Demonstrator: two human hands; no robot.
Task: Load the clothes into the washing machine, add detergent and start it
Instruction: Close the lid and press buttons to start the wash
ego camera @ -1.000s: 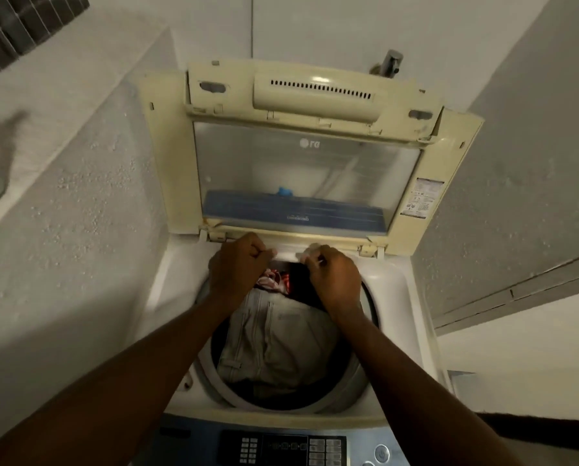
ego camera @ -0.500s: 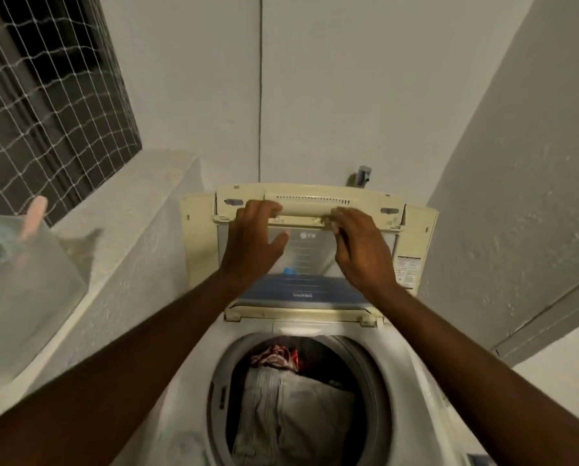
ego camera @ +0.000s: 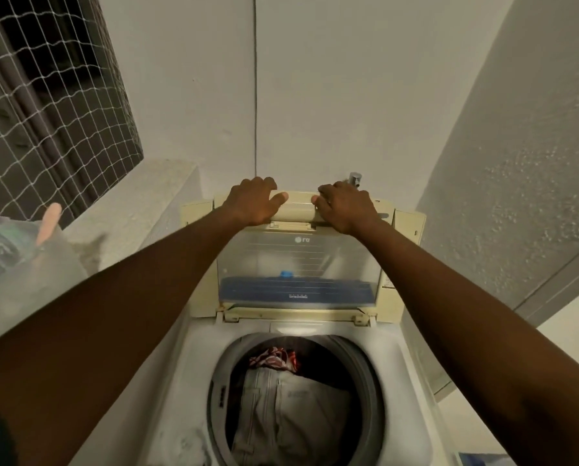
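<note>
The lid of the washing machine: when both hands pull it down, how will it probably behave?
The lid looks stiff: a clear panel in a plastic frame. It will probably swing on the hinges at its lower edge, not lift free. With left hand and right hand on its top edge, it may drop fast.

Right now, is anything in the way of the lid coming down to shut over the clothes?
Nothing visible is. Both hands, left and right, grip the raised cream plastic lid; the grey trousers lie down inside the round drum opening.

White walls [ego camera: 315, 95], netted window [ego camera: 46, 105]
</note>
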